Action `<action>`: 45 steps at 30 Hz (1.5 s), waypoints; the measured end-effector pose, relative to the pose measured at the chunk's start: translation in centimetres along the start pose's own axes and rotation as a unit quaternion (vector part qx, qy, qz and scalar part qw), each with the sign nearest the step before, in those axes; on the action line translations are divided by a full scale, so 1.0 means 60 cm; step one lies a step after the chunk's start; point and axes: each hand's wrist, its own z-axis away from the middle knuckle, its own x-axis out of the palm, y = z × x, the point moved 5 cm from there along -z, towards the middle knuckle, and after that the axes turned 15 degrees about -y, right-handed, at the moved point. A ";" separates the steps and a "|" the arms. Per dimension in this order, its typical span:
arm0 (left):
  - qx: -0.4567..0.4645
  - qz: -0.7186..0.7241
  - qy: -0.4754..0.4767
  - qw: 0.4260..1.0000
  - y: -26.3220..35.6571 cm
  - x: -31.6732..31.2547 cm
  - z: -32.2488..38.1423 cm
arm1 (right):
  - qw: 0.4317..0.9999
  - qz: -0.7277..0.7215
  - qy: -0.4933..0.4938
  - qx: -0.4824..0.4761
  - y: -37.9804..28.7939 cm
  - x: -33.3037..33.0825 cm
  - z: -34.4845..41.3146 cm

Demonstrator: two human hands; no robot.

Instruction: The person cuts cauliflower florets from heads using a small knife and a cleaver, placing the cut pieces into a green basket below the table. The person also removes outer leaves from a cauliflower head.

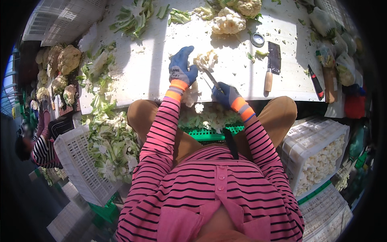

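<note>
My left hand (182,67), in a blue and grey glove, is over the white table with its thumb and fingers spread. Just right of it is a cut cauliflower piece (206,59); I cannot tell whether they touch. My right hand (225,94), gloved alike, grips a small knife (213,78), its blade angled up-left to that piece. Below my left wrist, more cauliflower (190,95) is at the table edge. A loose floret (199,108) shows above the green crate (201,135) of florets between my knees.
A cleaver (274,60), a tape roll (257,39) and a red-black knife (316,83) lie rightward. Cauliflower heads (229,21) sit at the back. Leaf trimmings (113,145) heap by a white crate (81,163); another crate (314,145) holds florets. A person (45,151) works at left.
</note>
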 end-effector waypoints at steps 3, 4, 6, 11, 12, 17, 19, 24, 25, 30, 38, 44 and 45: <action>0.006 0.024 -0.085 0.996 -0.011 0.025 -0.036 | 0.994 -0.028 0.107 -0.016 0.032 0.009 -0.018; -0.049 0.054 -0.101 0.992 -0.024 0.032 -0.033 | 0.991 0.007 0.131 -0.024 0.036 0.012 -0.022; -0.141 0.034 -0.125 0.982 -0.043 0.044 -0.019 | 0.985 0.042 0.166 0.019 0.043 0.017 -0.029; -0.198 0.086 -0.058 0.975 -0.049 0.050 0.035 | 0.973 0.118 0.199 -0.001 0.006 0.026 -0.014; -0.184 0.102 -0.052 0.976 -0.047 0.051 0.039 | 0.969 0.131 0.206 -0.025 -0.007 0.024 -0.008; -0.030 -0.085 0.021 0.996 -0.023 0.052 0.020 | 0.954 0.041 0.296 -0.028 -0.041 -0.040 -0.015; -0.090 0.027 -0.027 0.995 -0.032 0.073 0.008 | 0.928 0.096 0.352 -0.080 -0.073 -0.066 -0.044; -0.161 0.070 -0.103 0.979 -0.002 0.071 0.017 | 0.928 0.200 0.302 -0.083 -0.103 -0.069 -0.099; -0.161 0.085 -0.128 0.975 0.003 0.058 0.028 | 0.937 0.207 0.269 -0.077 -0.097 -0.062 -0.095; -0.002 -0.017 -0.017 1.000 -0.029 -0.072 0.018 | 0.988 0.001 0.150 0.046 -0.031 -0.044 -0.055; 0.131 0.070 -0.075 0.986 -0.013 0.030 0.034 | 0.969 -0.224 0.108 0.011 -0.039 -0.003 -0.065; 0.207 0.037 -0.213 0.954 0.124 0.082 0.115 | 0.893 -0.338 0.279 -0.107 -0.004 -0.112 0.012; 0.244 0.085 -0.261 0.930 0.135 0.085 0.105 | 0.881 -0.343 0.310 -0.103 0.001 -0.131 0.017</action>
